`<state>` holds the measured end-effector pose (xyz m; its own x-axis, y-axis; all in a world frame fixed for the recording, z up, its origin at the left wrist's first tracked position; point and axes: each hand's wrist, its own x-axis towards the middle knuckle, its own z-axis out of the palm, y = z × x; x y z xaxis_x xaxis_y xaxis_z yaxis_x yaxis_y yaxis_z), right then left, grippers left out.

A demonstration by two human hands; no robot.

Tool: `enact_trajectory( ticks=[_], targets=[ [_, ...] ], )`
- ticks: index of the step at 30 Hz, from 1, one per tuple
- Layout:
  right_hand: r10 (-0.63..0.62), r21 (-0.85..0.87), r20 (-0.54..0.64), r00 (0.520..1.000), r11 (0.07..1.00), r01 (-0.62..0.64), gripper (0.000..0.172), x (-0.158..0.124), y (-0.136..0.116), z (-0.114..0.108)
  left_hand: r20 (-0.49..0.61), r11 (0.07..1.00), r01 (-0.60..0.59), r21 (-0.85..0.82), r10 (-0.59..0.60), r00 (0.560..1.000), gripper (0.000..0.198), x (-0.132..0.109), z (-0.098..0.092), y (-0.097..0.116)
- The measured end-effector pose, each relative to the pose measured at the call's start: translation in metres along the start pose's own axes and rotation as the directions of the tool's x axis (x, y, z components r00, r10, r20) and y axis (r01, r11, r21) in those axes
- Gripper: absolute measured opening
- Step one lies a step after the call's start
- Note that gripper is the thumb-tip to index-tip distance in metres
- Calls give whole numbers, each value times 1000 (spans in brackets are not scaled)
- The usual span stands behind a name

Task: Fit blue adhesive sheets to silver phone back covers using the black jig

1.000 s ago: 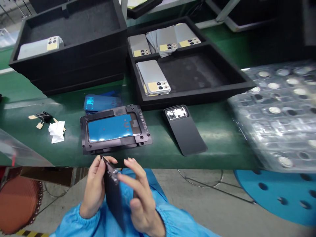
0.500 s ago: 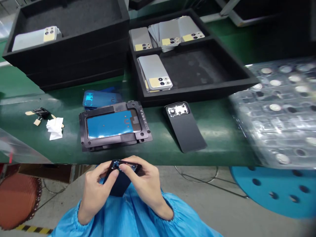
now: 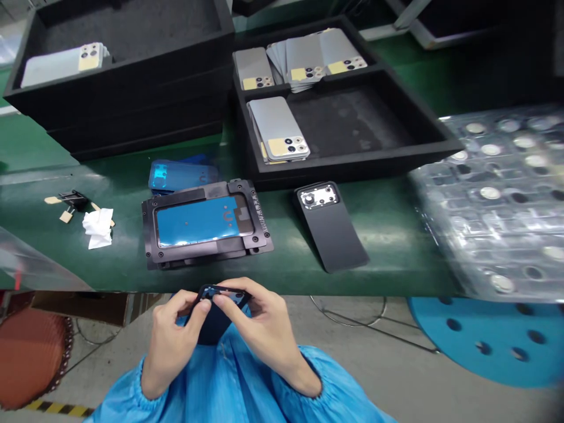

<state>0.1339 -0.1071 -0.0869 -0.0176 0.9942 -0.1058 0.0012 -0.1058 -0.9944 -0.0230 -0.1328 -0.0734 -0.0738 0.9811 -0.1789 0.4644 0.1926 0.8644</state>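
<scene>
A dark phone back cover [image 3: 214,326] is held between both hands at the table's front edge, its camera end pointing away from me. My left hand [image 3: 174,335] grips its left side, the thumb near the camera cutout. On the right, my right hand [image 3: 259,329] wraps the other top corner, with its thumb pressed by the camera openings. The thumbs hide part of that area. Just beyond lies a dark metal frame fixture [image 3: 205,258] with a blue film-covered panel [image 3: 198,223] in it. A stack of dark back covers [image 3: 332,232] rests to its right.
Black foam trays [image 3: 374,158] with silver phone covers [image 3: 277,126] stand at the back. Blue film pieces [image 3: 180,174] lie behind the fixture. Clear plastic blister trays [image 3: 489,223] are on the right. A crumpled tissue [image 3: 98,228] and binder clip [image 3: 74,200] lie left. Stools flank me below.
Both hands keep their grip on the back cover, which has tilted slightly. The right wrist has shifted a little to the right. Nothing on the table has moved.
</scene>
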Motion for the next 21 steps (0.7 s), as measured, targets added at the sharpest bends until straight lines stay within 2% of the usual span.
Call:
enact_trajectory(
  ticks=[3, 7, 11, 17, 21],
  targets=[
    [5, 12, 23, 1000, 1000, -5, 7, 1, -1, 0, -2, 984, -125, 123, 126, 992, 26, 2, -5, 0],
    [6, 30, 17, 1000, 1000, -6, 7, 1, -1, 2, -85, 947, -224, 231, 249, 965, 27, 1, -2, -3],
    [-18, 15, -22, 1000, 1000, 18, 7, -2, 0, 6, -115, 928, -280, 245, 314, 942, 25, 0, 1, -6],
    [-69, -1, -10, 998, 998, 69, 7, 0, -3, 5, -57, 883, -410, 226, 433, 900, 17, 6, -5, -5],
    [-81, 46, 59, 995, 996, 79, 4, 2, -9, 3, -146, 853, -459, 248, 501, 853, 17, 5, -3, -8]
  ],
)
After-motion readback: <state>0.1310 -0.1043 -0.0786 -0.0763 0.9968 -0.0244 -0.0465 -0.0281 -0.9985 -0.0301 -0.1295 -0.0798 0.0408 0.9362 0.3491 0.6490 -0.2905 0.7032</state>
